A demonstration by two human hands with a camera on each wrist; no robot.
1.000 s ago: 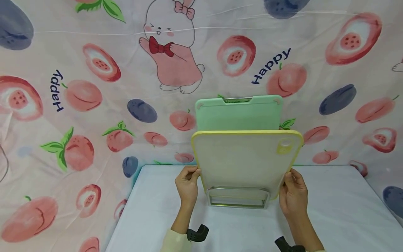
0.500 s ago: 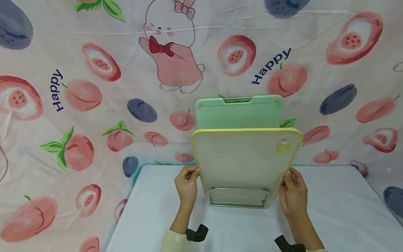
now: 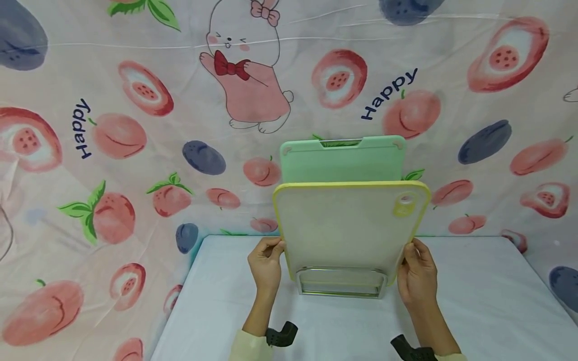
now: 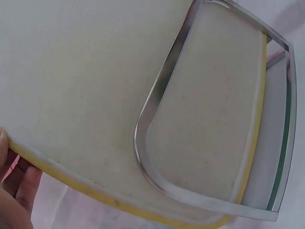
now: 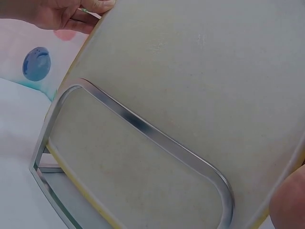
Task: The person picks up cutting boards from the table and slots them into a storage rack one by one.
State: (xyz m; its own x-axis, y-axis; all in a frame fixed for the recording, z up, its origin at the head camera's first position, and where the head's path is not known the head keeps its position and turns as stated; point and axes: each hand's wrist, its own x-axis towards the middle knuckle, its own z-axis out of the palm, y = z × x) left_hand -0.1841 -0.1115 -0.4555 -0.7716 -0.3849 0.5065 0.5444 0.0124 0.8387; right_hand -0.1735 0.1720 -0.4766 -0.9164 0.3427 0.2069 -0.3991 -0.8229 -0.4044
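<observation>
A white cutting board with a yellow rim [image 3: 347, 225] stands upright, leaning slightly, behind the front loop of a metal rack [image 3: 340, 295]. My left hand [image 3: 265, 268] pinches its left edge between thumb and fingers. At the opposite edge, my right hand [image 3: 418, 276] grips with the thumb in front. Seen from the left wrist, a gap shows between the board's lower edge [image 4: 252, 152] and the rack's base bar [image 4: 286, 138]. A green cutting board [image 3: 343, 163] stands behind, its lower part hidden by the white one.
The rack stands on a table with a white cloth [image 3: 217, 311]. A curtain printed with fruit and a rabbit [image 3: 253, 95] hangs behind the table. Each wrist wears a black camera, such as the left one [image 3: 282, 335].
The yellow-rimmed board has risen a little and shifted slightly left, covering more of the green board. Both hands have moved slightly left with it, keeping hold. The rack stays put.
</observation>
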